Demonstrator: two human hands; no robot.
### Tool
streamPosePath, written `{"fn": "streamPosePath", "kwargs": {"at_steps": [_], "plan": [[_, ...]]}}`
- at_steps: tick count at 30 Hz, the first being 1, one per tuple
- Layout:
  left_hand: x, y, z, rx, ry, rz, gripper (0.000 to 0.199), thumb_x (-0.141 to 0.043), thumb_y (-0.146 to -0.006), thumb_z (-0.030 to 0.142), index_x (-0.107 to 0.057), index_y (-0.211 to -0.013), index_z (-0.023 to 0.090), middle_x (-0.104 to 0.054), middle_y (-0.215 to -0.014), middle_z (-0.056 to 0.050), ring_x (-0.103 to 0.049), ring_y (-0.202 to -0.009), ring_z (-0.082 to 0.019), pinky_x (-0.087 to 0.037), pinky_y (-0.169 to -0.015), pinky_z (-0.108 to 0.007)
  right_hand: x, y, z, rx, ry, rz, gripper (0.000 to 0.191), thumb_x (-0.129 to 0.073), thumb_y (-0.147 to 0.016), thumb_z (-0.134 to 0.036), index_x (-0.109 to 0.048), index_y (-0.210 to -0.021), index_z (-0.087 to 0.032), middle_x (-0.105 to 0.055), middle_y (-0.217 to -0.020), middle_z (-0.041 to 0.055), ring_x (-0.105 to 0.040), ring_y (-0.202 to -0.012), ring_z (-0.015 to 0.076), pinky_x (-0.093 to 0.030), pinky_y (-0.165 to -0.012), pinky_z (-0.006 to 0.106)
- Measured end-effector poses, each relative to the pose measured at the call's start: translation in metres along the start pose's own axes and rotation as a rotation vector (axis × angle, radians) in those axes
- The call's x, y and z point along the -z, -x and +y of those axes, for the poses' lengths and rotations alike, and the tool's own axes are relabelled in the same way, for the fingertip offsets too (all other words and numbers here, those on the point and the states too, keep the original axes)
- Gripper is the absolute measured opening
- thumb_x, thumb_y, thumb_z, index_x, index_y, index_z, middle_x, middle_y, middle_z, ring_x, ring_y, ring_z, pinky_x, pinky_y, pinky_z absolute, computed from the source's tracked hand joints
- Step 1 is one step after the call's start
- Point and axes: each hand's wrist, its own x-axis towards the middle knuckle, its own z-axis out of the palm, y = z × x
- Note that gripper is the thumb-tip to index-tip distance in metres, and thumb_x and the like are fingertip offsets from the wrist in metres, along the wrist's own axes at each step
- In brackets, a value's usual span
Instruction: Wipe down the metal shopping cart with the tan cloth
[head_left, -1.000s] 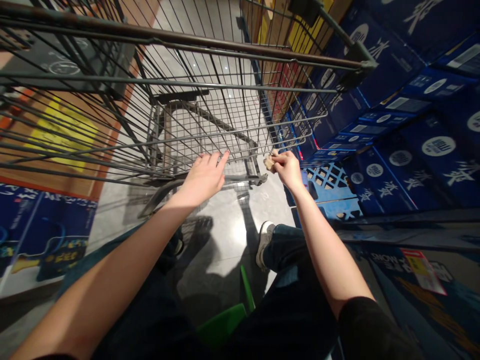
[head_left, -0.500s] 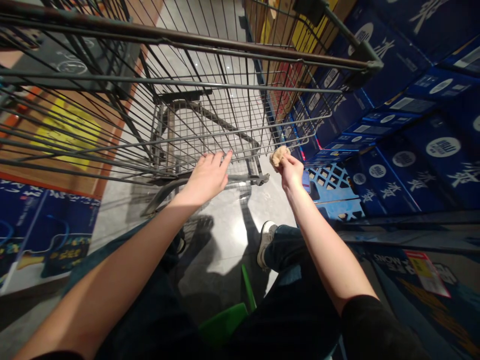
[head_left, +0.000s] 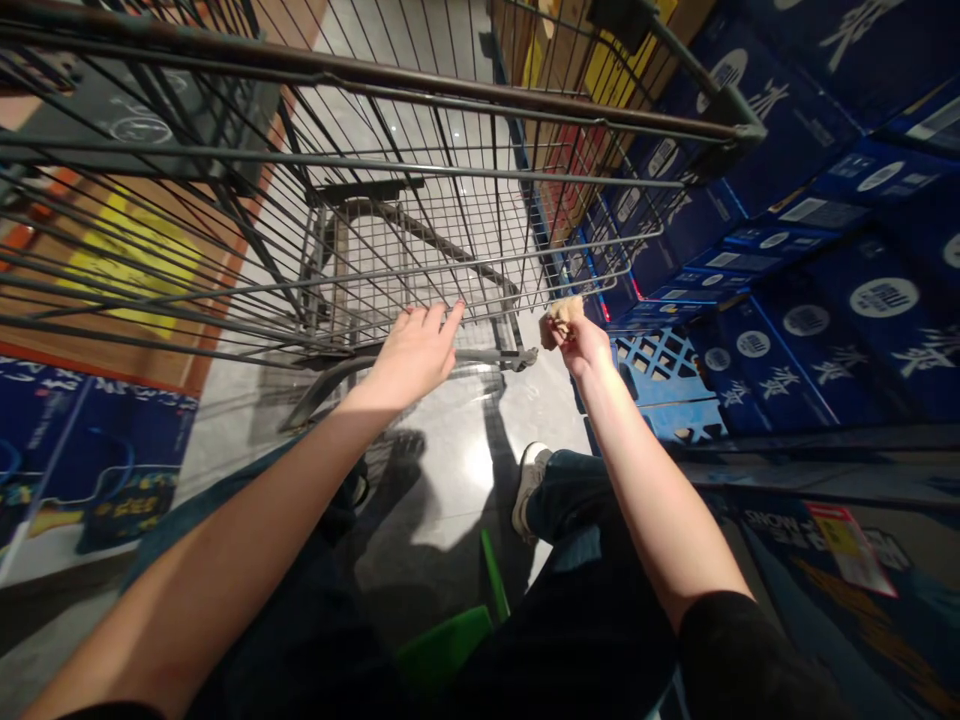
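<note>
A crumpled beige cloth (head_left: 559, 320) is pinched between the fingers of my right hand (head_left: 586, 345), close to the lower right corner of the wire shopping cart (head_left: 442, 172). My left hand (head_left: 420, 352) rests by the cart's lower wires, palm down, its fingers somewhat spread and nothing seen in it. Whether its fingertips touch the wire I cannot tell.
Dark blue boxes (head_left: 885, 297) are stacked along the right, beside a blue plastic crate (head_left: 667, 385). At the left is a wooden-coloured display with a yellow sign (head_left: 131, 260). A green object (head_left: 446, 645) lies low between my legs.
My right hand has turned slightly and shifted a little right, and the cloth has changed shape in its fingers. A phone-like object beside that hand no longer shows. My left hand has stayed in place.
</note>
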Motion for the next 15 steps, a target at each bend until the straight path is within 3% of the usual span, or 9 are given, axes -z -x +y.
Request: {"fn": "streamPosePath", "kwargs": {"at_steps": [2,5,7,12,15], "plan": [[-0.001,0.0,0.0,-0.004,0.007,0.008,0.067,-0.044,-0.105,0.025,-0.036,-0.167,0.003,-0.057,-0.154,-0.027,-0.058,-0.138,-0.04,-0.046,-0.118,-0.053,0.004,-0.008,-0.009,0.014,-0.025,0.006,0.022,-0.067,-0.075,0.005,-0.066,-0.077,-0.018,-0.07,-0.064,-0.0049,-0.071,-0.062,0.0119,-0.067,-0.064,0.024],[0.0,0.001,0.0,-0.013,0.019,0.009,0.067,-0.044,-0.105,0.025,-0.036,-0.167,0.002,-0.057,-0.154,-0.028,-0.058,-0.138,-0.041,-0.046,-0.118,-0.055,0.012,-0.032,-0.036,0.145,-0.115,0.105,0.023,-0.068,-0.08,-0.001,-0.06,-0.075,-0.022,-0.067,-0.064,-0.0075,-0.07,-0.062,0.0097,-0.067,-0.063,0.022],[0.001,0.001,0.0,-0.01,0.021,-0.002,0.067,-0.044,-0.105,0.025,-0.036,-0.167,0.001,-0.056,-0.155,-0.029,-0.057,-0.139,-0.042,-0.046,-0.118,-0.055,0.013,-0.04,-0.043,0.208,-0.118,0.096,0.023,-0.065,-0.082,-0.003,-0.061,-0.075,-0.024,-0.067,-0.067,-0.0082,-0.07,-0.062,0.0094,-0.066,-0.06,0.022],[0.002,0.0,0.001,0.012,0.018,-0.025,0.067,-0.044,-0.105,0.025,-0.035,-0.167,0.001,-0.054,-0.156,-0.029,-0.057,-0.14,-0.042,-0.045,-0.12,-0.054,0.007,-0.017,-0.013,0.202,0.089,-0.123,0.014,-0.077,-0.071,-0.007,-0.072,-0.077,-0.018,-0.071,-0.068,-0.0049,-0.075,-0.069,0.0143,-0.071,-0.069,0.031],[0.001,0.0,0.0,0.006,0.028,-0.01,0.068,-0.045,-0.105,0.025,-0.035,-0.167,0.001,-0.054,-0.157,-0.029,-0.057,-0.141,-0.042,-0.044,-0.12,-0.055,0.01,-0.015,-0.012,0.223,0.136,-0.157,0.013,-0.08,-0.069,-0.011,-0.074,-0.079,-0.017,-0.074,-0.072,-0.0011,-0.076,-0.073,0.0174,-0.072,-0.074,0.035]]}}
